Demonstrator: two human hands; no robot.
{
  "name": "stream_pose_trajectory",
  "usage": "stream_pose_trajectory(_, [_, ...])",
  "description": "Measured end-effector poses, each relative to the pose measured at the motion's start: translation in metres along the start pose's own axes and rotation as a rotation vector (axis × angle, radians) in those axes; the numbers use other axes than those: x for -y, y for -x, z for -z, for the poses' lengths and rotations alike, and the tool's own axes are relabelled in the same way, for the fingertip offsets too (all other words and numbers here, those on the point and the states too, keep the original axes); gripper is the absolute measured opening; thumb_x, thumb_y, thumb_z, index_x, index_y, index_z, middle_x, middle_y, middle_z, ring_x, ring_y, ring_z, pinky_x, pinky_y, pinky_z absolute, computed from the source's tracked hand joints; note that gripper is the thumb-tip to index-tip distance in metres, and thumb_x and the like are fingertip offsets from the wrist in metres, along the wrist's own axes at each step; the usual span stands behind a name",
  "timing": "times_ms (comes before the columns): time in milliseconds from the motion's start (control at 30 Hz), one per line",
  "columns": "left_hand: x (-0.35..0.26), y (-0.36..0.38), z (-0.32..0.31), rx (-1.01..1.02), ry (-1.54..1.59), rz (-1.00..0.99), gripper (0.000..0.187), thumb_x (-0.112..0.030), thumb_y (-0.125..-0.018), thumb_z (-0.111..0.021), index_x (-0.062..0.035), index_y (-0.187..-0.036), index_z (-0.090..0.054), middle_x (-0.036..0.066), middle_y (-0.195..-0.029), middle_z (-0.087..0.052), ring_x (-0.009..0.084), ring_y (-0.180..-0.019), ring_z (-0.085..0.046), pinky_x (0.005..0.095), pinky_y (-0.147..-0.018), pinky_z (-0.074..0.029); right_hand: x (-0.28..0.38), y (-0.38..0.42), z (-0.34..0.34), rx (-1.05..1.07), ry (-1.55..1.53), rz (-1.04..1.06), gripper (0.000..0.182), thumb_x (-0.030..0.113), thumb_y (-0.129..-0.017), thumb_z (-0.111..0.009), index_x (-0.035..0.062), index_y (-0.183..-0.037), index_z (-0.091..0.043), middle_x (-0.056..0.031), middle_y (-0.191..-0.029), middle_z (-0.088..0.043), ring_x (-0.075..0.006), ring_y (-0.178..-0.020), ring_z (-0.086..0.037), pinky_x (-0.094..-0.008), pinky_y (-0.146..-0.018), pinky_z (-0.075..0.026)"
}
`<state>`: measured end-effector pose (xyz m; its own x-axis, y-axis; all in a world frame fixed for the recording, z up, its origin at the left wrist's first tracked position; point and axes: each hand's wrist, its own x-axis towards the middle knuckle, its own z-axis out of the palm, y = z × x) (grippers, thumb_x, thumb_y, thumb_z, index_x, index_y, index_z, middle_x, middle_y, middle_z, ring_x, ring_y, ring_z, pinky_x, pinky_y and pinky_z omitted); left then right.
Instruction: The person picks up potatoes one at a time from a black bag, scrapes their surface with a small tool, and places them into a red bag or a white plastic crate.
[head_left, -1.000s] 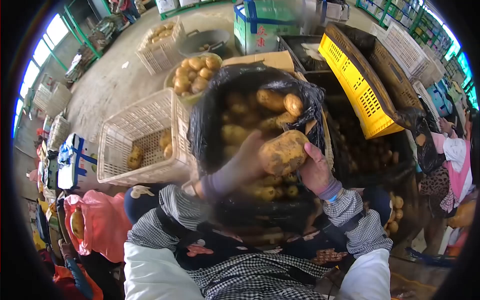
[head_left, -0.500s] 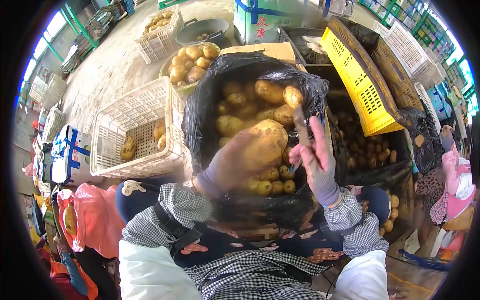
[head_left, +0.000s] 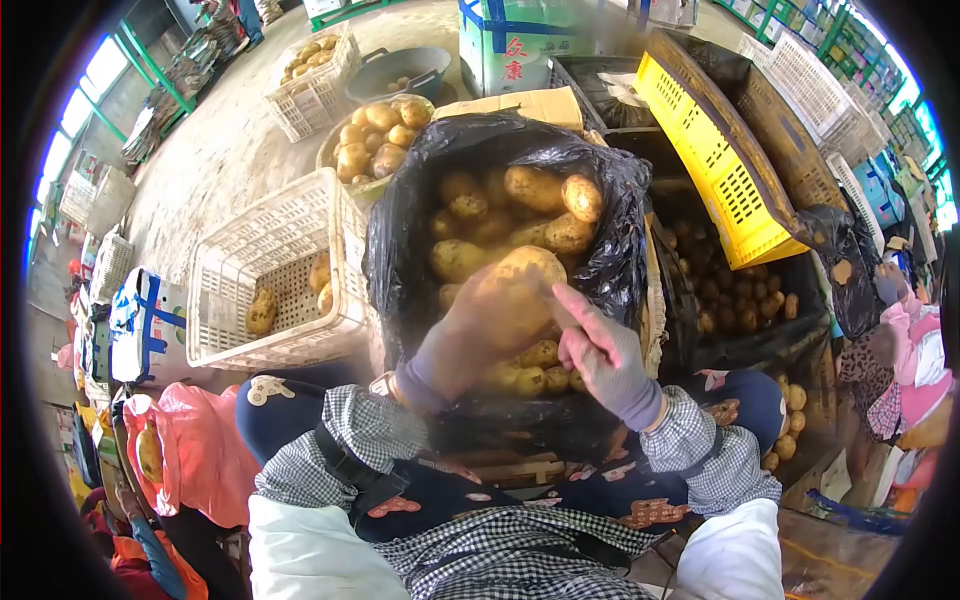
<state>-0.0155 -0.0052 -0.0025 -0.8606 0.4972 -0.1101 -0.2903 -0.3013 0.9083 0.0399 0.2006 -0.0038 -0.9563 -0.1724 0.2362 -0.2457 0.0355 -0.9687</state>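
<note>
Potato [head_left: 536,272], large and earth-flecked, is gripped in the left hand [head_left: 468,325], whose blurred fingers are wrapped round its left side. It is above the middle of a black bag [head_left: 622,225], whose crumpled sides stand up around more potatoes [head_left: 460,258]. The right hand [head_left: 615,368] is half open and empty, its index finger stretched to the big one's right edge, the others bent; whether the fingertip touches is hard to tell.

Just beyond the bag's left edge stands a white crate [head_left: 225,255], with potatoes near its left and right walls. A heaped bowl [head_left: 325,155] sits near the bag's far left corner, a grey basin [head_left: 366,77] behind it. Cardboard [head_left: 525,105] lies along the far edge, with a carton [head_left: 520,62] beyond. Past the right edge, a tilted yellow crate [head_left: 690,140] blocks the far part of a dark bin [head_left: 775,345] of small potatoes.
</note>
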Motion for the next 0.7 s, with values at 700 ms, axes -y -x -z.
stream_pose_trajectory(700, [0.009, 0.001, 0.001, -0.024, -0.277, 0.009, 0.096, -0.009, -0.075, -0.084, -0.0051, -0.15, -0.025, 0.012, -0.136, -0.049, 0.0208, -0.12, -0.054, 0.035, -0.097, -0.051, -0.006, 0.0, -0.003, 0.082, 0.163, 0.164, 0.046, 0.012, -0.102, -0.047, -0.0014, -0.145, -0.04, 0.0009, -0.091, -0.058, -0.0037, -0.063, -0.042, -0.0189, -0.057, -0.039])
